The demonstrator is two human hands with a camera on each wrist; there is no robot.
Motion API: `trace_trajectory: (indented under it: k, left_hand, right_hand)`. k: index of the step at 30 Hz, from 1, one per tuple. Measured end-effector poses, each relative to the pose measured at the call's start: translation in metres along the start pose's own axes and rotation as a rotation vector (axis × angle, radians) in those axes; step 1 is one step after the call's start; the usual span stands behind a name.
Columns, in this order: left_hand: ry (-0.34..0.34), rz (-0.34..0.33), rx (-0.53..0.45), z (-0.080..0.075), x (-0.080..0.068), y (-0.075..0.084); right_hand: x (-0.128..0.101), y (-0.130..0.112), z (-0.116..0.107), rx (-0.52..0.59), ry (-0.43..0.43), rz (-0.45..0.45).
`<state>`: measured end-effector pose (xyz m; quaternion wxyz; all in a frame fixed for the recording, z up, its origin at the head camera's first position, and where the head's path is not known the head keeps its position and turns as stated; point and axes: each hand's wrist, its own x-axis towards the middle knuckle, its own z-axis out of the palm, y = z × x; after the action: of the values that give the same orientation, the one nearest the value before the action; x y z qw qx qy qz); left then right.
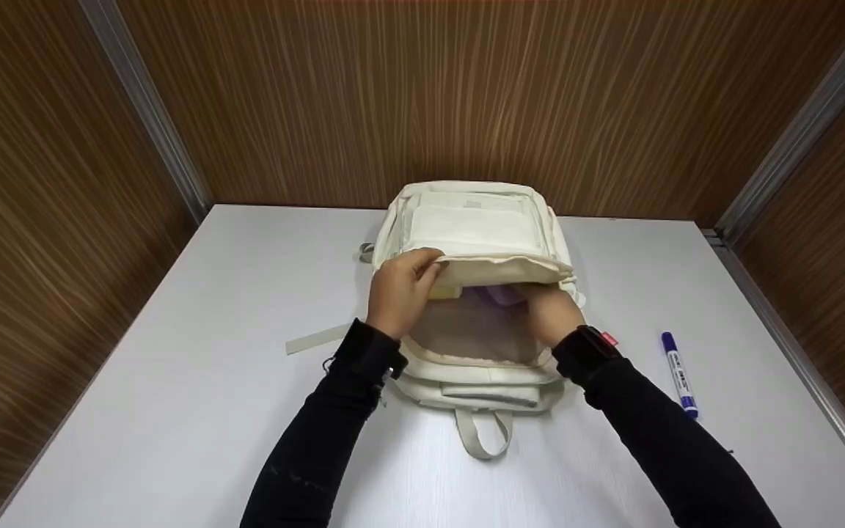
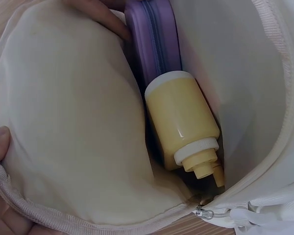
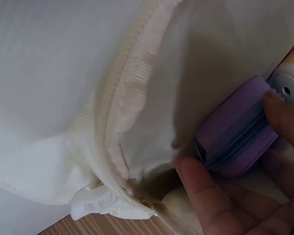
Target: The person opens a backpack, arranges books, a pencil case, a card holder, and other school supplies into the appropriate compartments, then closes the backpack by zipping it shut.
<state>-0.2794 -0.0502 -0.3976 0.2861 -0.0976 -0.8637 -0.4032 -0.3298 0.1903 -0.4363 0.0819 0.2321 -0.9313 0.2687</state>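
Observation:
A cream backpack (image 1: 470, 229) lies on the table with its main compartment unzipped. My left hand (image 1: 399, 295) pinches the upper edge of the opening and holds that flap (image 2: 73, 112) up. Inside the bag is my right hand (image 1: 553, 314), its fingers partly hidden under the flap in the head view. The right wrist view has its thumb and fingers around a purple zippered case (image 3: 235, 120). Beside the case, end to end with it, lies a yellow squeeze bottle (image 2: 181, 110) with a white collar, also inside the compartment.
A blue-capped marker (image 1: 679, 375) lies on the white table (image 1: 195, 381) to the right of the bag. One strap (image 1: 316, 340) sticks out at the left, and a carry loop (image 1: 475, 440) points toward me. Wood-grain panels (image 1: 481, 103) enclose the table's back and sides.

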Motion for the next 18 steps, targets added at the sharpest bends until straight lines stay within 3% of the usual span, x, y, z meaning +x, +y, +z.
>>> trace_trajectory:
  k: [4, 9, 13, 18]
  left_hand:
    - [-0.007, -0.002, -0.014, 0.002, -0.004, -0.001]
    - [-0.021, 0.037, 0.001, 0.005, -0.011, -0.001]
    - [-0.055, 0.069, 0.016, 0.007, -0.02, -0.002]
    - [-0.091, 0.101, 0.017, 0.011, -0.036, -0.004]
  right_hand:
    - [-0.012, 0.006, -0.021, -0.144, -0.045, -0.063]
    - [-0.032, 0.013, -0.058, -0.135, -0.079, 0.005]
    - [-0.048, 0.015, -0.073, -0.139, 0.03, 0.018]
    - [-0.061, 0.007, -0.067, -0.144, 0.193, -0.067]
